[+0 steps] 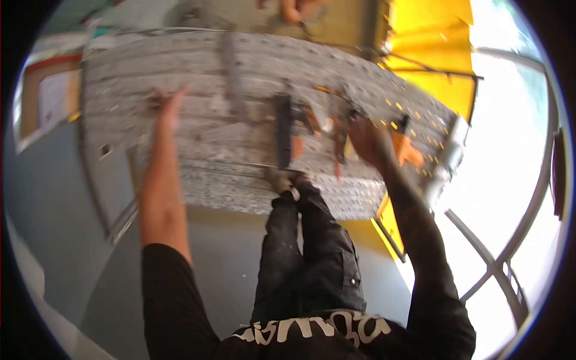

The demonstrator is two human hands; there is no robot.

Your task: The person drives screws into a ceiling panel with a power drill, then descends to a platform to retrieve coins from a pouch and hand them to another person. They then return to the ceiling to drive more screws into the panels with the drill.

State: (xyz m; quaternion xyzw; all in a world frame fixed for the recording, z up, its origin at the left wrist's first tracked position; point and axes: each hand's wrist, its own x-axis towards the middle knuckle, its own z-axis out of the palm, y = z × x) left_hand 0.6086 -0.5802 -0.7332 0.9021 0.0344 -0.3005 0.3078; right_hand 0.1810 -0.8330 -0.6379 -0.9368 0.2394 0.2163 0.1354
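Note:
My left hand reaches out over the left part of a grey perforated metal platform. Its fingers look stretched apart, with nothing visible in them. On the right, my right hand is over a cluster of tools and smeared by motion; a dark shape meets its fingertips, and I cannot make out whether it is held. Close by lie a thin red tool and an orange-and-black tool. Between my hands is a long dark bar-like object, with an orange piece beside it.
My feet stand at the platform's near edge, above a grey floor. Yellow panels and metal railing bars are on the right. Another person's hand shows at the top. A grey wall stands left.

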